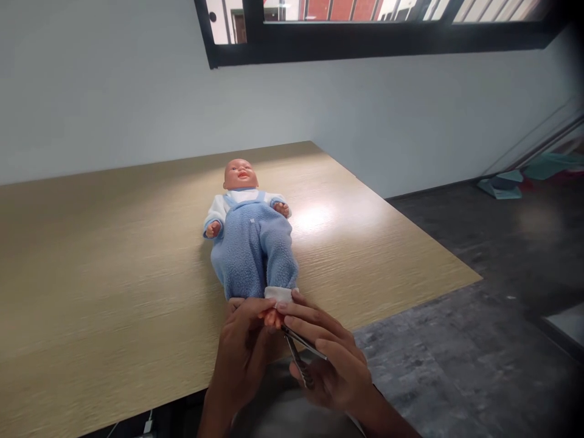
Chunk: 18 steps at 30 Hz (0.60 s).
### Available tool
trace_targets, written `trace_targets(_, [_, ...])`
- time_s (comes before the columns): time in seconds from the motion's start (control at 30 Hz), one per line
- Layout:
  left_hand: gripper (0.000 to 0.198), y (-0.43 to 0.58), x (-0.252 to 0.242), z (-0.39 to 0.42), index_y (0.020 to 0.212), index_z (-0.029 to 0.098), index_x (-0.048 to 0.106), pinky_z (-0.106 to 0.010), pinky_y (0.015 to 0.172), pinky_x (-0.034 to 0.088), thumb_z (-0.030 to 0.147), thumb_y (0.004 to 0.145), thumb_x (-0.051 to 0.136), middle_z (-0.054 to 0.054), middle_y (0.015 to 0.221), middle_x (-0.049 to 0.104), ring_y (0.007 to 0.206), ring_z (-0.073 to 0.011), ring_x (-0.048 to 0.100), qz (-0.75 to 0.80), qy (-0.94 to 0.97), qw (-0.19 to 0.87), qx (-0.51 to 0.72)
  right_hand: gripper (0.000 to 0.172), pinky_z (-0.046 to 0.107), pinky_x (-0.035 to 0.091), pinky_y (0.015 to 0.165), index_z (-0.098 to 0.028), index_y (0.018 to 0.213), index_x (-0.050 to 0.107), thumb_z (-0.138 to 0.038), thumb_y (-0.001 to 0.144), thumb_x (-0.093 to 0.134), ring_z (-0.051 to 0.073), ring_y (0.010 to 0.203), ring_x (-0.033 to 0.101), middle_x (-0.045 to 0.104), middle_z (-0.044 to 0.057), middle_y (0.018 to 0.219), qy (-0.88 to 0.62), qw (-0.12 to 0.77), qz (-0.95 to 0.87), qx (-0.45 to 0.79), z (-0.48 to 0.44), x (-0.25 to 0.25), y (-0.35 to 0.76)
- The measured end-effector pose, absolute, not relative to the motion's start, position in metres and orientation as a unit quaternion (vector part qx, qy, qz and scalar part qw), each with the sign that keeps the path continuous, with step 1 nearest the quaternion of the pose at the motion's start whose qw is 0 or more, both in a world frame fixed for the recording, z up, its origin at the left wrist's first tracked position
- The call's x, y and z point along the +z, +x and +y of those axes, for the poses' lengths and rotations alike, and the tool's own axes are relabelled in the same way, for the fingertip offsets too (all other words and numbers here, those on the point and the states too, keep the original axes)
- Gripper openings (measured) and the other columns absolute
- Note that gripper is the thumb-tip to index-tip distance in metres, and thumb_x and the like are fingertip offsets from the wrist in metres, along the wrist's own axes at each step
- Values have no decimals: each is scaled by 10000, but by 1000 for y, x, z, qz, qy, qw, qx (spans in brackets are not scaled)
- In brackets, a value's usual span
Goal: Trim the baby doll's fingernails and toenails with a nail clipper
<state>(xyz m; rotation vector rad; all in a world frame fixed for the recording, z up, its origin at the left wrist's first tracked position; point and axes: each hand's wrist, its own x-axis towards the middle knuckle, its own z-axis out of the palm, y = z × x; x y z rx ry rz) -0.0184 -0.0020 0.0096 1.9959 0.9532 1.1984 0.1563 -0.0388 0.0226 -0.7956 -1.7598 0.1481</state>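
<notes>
Both arms come up from the bottom of the view and reach forward over the near edge of the surface (114,274). The two hands are close together, one on each side of a small foot (272,319). The foot belongs to a baby doll (244,249), which lies on its back on the surface, with its head far away and its feet near the person.

The left hand (243,350) is curled, with its back turned to the left. It pinches the foot, with the pointing finger laid across the top. The right hand (335,359) is bent around a silver nail clipper (298,360). Its long fingers are on top and its thumb is below, so the clipper is pinched between them. Some of its fingertips reach over to the foot and the white cuff (279,294) of the doll's pants. The clipper's two arms are spread apart like a little V, and its tip is right by the toes. I cannot tell if the tip touches them.

On the front of the doll's blue overalls (241,261) is a tiny pale patch (252,221), too small to read.
</notes>
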Motion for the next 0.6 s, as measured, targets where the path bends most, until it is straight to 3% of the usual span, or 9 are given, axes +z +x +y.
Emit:
trace_targets(0.2, [207, -18, 6, -4, 1240, 280, 640, -308, 791, 548, 278, 1046, 567, -37, 1019, 747, 866, -191, 682, 370, 740, 332, 453, 407, 624, 584, 1063, -163, 1414, 500, -249, 1025, 579, 328, 1200, 738, 797, 182, 1132, -310, 581, -752, 44, -39, 21, 154])
trace_targets(0.4, [223, -18, 4, -5, 1230, 248, 658, -334, 799, 552, 331, 1048, 558, -67, 1021, 745, 889, -213, 684, 380, 737, 337, 445, 204, 615, 574, 1080, -199, 1130, 590, -102, 951, 573, 323, 1193, 740, 798, 162, 1134, -321, 558, -764, 52, -41, 27, 154])
trace_targets(0.6, [221, -18, 7, -4, 1227, 248, 653, -338, 799, 536, 338, 1052, 551, -60, 992, 741, 871, -211, 654, 366, 745, 333, 448, 281, 577, 570, 1107, -191, 1263, 590, -153, 985, 591, 304, 1197, 740, 796, 154, 1120, -325, 566, -756, 47, -41, 30, 151])
